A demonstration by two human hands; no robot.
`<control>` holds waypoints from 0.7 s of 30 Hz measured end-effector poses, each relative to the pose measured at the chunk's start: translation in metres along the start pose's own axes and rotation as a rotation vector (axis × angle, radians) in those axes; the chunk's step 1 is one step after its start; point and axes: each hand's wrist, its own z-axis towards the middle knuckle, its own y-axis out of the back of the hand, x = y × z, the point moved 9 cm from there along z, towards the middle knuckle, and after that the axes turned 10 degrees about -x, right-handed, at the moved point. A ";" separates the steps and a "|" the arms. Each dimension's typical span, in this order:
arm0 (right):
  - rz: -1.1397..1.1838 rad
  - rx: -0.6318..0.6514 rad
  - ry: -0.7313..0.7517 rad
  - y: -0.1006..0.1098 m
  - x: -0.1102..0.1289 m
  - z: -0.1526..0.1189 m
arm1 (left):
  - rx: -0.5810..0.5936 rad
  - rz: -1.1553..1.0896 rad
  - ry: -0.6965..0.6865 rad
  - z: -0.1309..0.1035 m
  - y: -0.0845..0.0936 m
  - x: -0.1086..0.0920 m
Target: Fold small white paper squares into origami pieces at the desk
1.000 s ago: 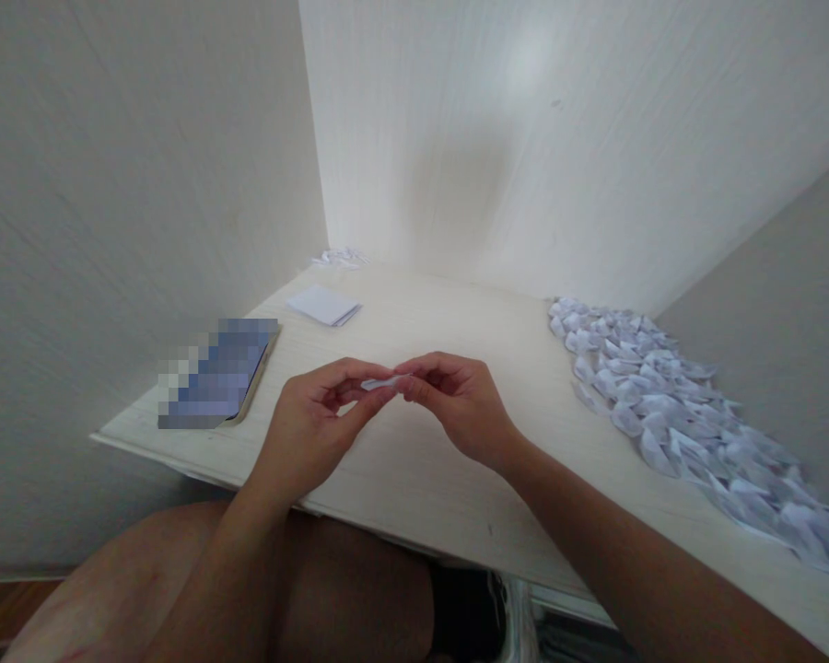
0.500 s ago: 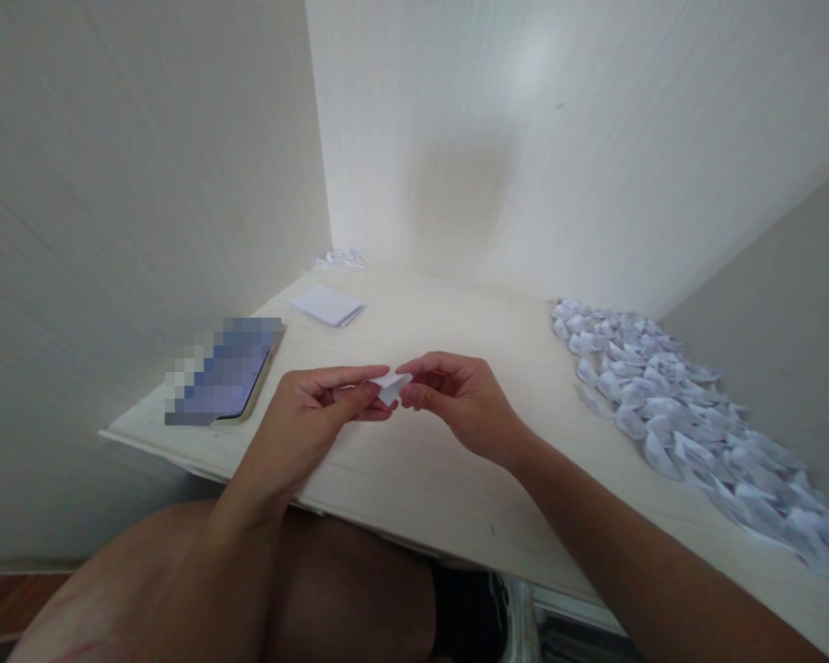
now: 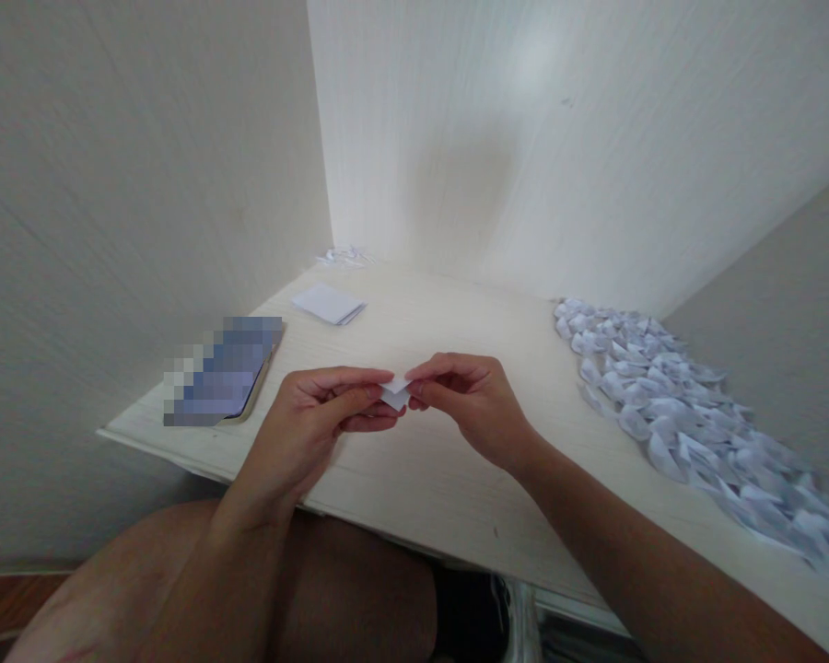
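Note:
A small folded piece of white paper (image 3: 395,396) is held between my two hands, above the pale tabletop. My left hand (image 3: 335,401) pinches its left side, thumb on top and fingers stretched along the back and underneath. On the right, my right hand (image 3: 462,391) grips the other edge between thumb and index finger, the remaining fingers curled. A crease runs across the paper, with a flap showing at the top. Parts of the paper are covered by my fingertips.
A stack of white paper squares (image 3: 328,304) lies behind my left hand. A phone (image 3: 231,373), partly pixelated, is at the left edge. Small white scraps (image 3: 345,256) sit in the back corner. Many folded paper pieces (image 3: 653,396) line the right side, against the walls.
My right hand has shifted slightly right, its thumb and index finger now on the paper's right corner. The paper has turned a little, and its creased front faces me more.

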 end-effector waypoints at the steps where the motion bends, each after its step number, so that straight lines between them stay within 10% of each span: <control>1: -0.042 -0.001 0.055 0.001 0.005 -0.001 | -0.001 -0.017 0.004 0.000 0.000 0.000; 6: -0.214 0.009 0.272 0.000 0.024 -0.004 | 0.017 -0.065 -0.008 -0.001 -0.002 -0.002; 21: -0.126 0.039 0.226 -0.005 0.019 -0.005 | 0.013 0.137 -0.047 0.000 0.000 -0.003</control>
